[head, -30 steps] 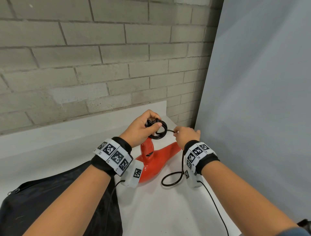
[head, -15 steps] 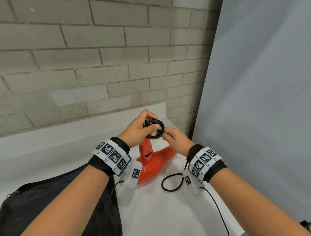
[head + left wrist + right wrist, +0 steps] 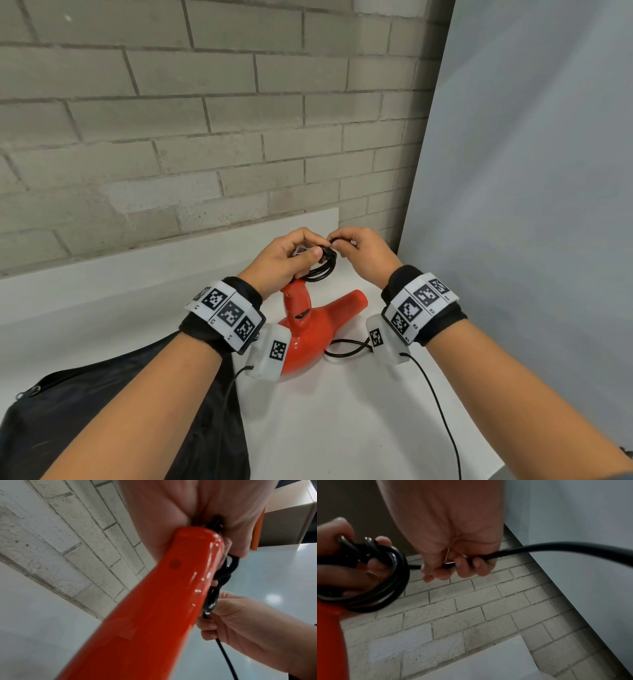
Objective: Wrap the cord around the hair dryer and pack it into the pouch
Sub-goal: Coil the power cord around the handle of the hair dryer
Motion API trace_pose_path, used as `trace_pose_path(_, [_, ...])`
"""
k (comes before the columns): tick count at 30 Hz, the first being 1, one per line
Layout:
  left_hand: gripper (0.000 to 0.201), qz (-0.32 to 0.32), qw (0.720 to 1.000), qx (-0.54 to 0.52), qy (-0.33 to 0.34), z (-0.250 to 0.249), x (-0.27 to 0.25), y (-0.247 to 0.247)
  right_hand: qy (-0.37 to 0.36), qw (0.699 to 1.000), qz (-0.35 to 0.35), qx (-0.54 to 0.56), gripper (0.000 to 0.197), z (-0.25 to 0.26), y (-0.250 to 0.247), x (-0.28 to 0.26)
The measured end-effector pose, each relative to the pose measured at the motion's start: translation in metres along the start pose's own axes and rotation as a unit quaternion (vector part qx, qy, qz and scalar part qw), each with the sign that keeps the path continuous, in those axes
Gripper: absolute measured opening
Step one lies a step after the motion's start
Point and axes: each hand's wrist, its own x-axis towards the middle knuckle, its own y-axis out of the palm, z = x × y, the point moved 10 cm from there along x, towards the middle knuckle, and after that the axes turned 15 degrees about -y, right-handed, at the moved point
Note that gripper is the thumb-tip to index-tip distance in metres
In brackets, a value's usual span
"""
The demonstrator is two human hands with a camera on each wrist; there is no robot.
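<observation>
A glossy red hair dryer [image 3: 308, 329] stands on the white table [image 3: 342, 421], handle up, nozzle pointing right and away. My left hand [image 3: 284, 260] grips the handle top [image 3: 193, 545] and holds several loops of black cord [image 3: 322, 265] coiled there [image 3: 373, 580]. My right hand [image 3: 363, 253] is close beside it, fingers curled round the free run of cord [image 3: 556, 547] right at the coil. Slack cord [image 3: 346, 349] lies in a loop on the table under my right wrist. The black pouch [image 3: 85, 411] lies at the lower left.
A grey brick wall [image 3: 205, 120] rises behind the table. A pale grey panel [image 3: 531, 205] closes off the right side. Thin black wires [image 3: 442, 411] hang from both wrist cameras over the table.
My right hand has swung from the right of the coil up and over its top, laying another turn of cord. Both hands rose slightly; the slack loop on the table shrank.
</observation>
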Motion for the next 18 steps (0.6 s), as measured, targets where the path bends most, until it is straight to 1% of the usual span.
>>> trace_pose_path(2, [0.020,-0.011,1.000,0.001,-0.006,0.001,0.000,-0.004,-0.008,1.000,-0.008,-0.015,0.021,0.005,-0.005,0.003])
trace_pose_path(5, [0.025,-0.032,0.999,0.001,-0.008,0.001,-0.001,-0.008,-0.001,0.999,-0.008,-0.040,0.021,0.006,-0.005,0.004])
trace_pose_path(8, [0.016,-0.054,0.998,0.035,0.010,-0.004,-0.004,-0.009,0.013,0.998,-0.025,-0.049,0.020,0.005,-0.005,0.003])
trace_pose_path(10, [0.019,-0.063,0.996,0.057,0.020,-0.004,-0.004,-0.011,0.016,0.998,-0.026,-0.048,0.020,0.005,-0.004,0.003])
trace_pose_path(14, [0.019,-0.068,0.998,0.007,0.012,-0.002,-0.005,-0.013,0.013,0.999,0.008,-0.037,0.022,0.007,0.001,0.003])
trace_pose_path(18, [0.031,-0.082,0.996,-0.014,0.005,0.000,-0.003,-0.017,0.017,0.999,-0.018,-0.045,0.021,0.010,-0.008,0.006])
